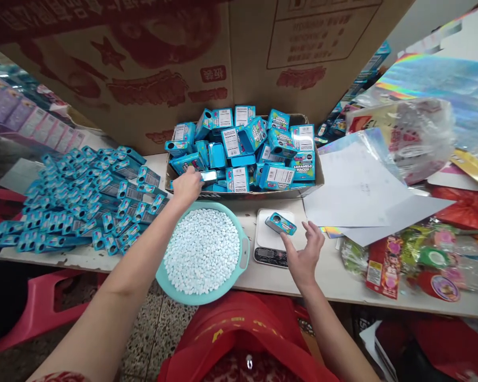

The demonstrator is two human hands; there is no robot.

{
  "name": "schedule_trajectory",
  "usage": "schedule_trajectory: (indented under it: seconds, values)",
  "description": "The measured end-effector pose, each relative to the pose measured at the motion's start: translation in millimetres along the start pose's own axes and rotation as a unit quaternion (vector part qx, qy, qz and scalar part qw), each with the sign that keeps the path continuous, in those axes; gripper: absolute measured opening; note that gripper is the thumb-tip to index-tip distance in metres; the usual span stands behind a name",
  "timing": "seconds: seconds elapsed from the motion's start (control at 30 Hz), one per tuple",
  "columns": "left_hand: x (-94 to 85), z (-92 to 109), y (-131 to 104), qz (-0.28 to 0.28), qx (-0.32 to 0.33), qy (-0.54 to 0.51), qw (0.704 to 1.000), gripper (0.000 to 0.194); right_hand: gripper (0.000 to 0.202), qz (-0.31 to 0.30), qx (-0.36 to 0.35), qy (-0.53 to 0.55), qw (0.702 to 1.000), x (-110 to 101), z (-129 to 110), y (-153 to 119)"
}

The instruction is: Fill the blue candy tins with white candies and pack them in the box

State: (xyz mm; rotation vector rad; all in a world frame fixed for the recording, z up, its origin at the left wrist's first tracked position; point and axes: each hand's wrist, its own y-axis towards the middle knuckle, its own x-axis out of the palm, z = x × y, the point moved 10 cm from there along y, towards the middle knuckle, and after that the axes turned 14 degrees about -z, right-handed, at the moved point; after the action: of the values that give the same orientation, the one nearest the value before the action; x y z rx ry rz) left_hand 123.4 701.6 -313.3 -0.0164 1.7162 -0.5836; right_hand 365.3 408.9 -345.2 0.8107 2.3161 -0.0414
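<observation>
At the near left edge of the cardboard tray, my left hand (188,187) has its fingers closed on a small blue candy box (208,176). My right hand (304,252) is open, thumb and fingers apart, at the right side of a kitchen scale (269,233). On the scale's white plate lies another blue candy box (282,223); the thumb is close to its near edge, and I cannot tell if they touch. Between my arms stands a round turquoise basin (242,249), filled with small pale candies (203,252).
Many blue candy boxes fill the cardboard tray (318,183). Flat blue cartons (87,196) are heaped at the left. A large cardboard box (207,63) rises behind. White paper sheets (354,185) and bagged goods (418,260) cover the right side. A red stool (43,307) stands lower left.
</observation>
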Motion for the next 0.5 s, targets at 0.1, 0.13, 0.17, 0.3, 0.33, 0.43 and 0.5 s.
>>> schedule_trajectory:
  seconds: [0.1,0.13,0.17,0.3,0.33,0.43,0.5]
  values:
    - [-40.6,-2,-52,0.13,0.007,-0.055,0.99,0.03,0.042,0.016,-0.09,-0.008,0.996,-6,-55,-5]
    - [-50.4,0,-74,0.159,0.024,-0.073,0.984,0.029,0.043,0.005,-0.118,0.004,0.993,-2,-75,-6]
    - [-55.6,6,-96,0.172,0.056,-0.088,0.979,0.027,0.047,-0.018,-0.141,0.02,0.99,5,-92,-6]
    - [-18.0,45,-160,0.059,0.284,-0.183,0.939,0.023,0.061,-0.22,-0.12,0.117,0.961,67,-129,-11]
    - [1.0,46,-165,0.024,0.313,-0.23,0.921,0.022,0.055,-0.283,-0.075,0.149,0.945,85,-126,-15]
    - [66.8,4,-144,0.007,0.201,-0.386,0.9,0.027,0.036,-0.412,0.068,0.228,0.88,123,-104,-44]
    - [116.4,-31,-126,0.013,0.058,-0.389,0.919,0.035,0.037,-0.45,0.122,0.263,0.845,133,-93,-65]
